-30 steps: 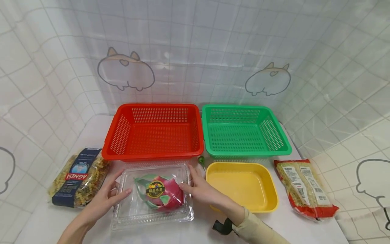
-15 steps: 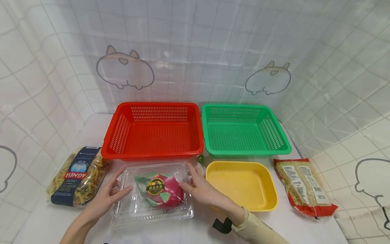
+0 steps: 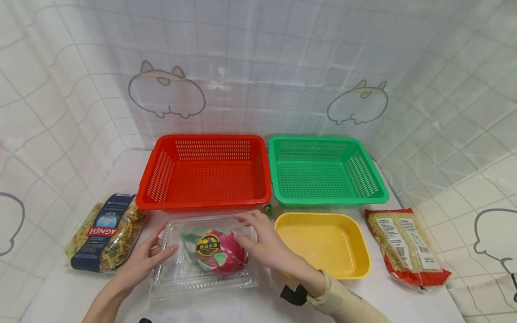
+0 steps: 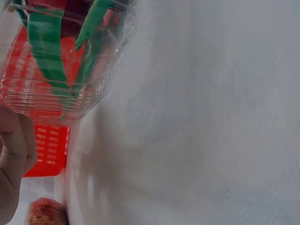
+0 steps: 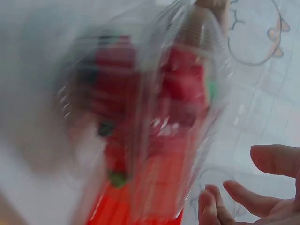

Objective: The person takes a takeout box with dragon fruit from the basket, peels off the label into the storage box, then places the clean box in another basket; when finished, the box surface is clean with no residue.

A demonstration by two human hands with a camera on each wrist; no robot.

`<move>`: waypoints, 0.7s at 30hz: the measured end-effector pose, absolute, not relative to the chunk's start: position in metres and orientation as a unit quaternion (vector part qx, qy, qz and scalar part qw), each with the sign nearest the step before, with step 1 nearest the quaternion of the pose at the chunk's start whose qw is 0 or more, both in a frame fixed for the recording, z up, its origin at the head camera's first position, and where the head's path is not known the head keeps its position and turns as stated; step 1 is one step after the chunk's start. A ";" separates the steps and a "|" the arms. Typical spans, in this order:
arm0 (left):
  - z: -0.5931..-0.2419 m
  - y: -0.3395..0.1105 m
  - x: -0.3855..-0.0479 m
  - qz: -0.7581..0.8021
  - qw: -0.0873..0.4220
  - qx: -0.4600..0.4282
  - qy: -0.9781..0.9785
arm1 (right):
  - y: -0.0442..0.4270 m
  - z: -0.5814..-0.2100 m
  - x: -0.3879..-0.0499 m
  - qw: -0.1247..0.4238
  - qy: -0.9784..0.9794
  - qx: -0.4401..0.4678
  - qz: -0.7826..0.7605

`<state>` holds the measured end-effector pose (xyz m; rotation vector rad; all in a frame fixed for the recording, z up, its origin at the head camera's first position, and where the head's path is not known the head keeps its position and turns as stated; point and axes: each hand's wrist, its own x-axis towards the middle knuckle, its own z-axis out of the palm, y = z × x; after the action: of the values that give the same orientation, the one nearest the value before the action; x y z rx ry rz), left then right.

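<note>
- Head view: A clear plastic box [image 3: 169, 273] with a dragon fruit [image 3: 228, 251] inside lies on a white table [image 3: 194, 309], just in front of a red basket [image 3: 203, 207] and left of a yellow tray [image 3: 323, 216].
- Head view: A person's left hand [image 3: 141, 262] meets the box at its left edge, thumb over the lid; the right hand [image 3: 268, 246] spreads over the opposite side, thumb and fingers apart. The shell itself looks thin and light; most of the weight, I judge, sits right of centre with the fruit, which may be real or a model.
- Left wrist view: Bent fingers [image 4: 27, 143] reach the ribbed wall near a corner; whether they pinch it, I cannot tell from here. Those ridges look stiffer than the flat lid, and so the better hold.
- Right wrist view: Blurred plastic shines before the red basket; the right hand's thumb and fingers stand apart, clamped on nothing. Such glossy sides would likely slip, and squeezing the lid could buckle it; two opposite edges, low down, seem the surest purchase.
</note>
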<state>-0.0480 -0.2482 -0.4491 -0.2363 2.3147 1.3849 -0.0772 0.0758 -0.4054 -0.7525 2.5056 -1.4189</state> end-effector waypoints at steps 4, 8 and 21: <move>-0.447 -0.246 -0.046 0.494 0.208 -0.093 0.839 | 0.064 -0.396 -0.077 0.135 0.824 -0.282 -0.472; -0.448 -0.246 -0.045 0.488 0.207 -0.095 0.843 | 0.052 -0.391 -0.082 0.178 0.819 -0.309 -0.449; -0.448 -0.246 -0.045 0.486 0.216 -0.097 0.841 | 0.031 -0.401 -0.103 0.196 0.843 -0.353 -0.354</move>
<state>-0.0451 -0.2461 -0.4479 -0.2689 2.3307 1.3473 -0.1034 0.0314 -0.4014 -0.9888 2.3622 -0.9930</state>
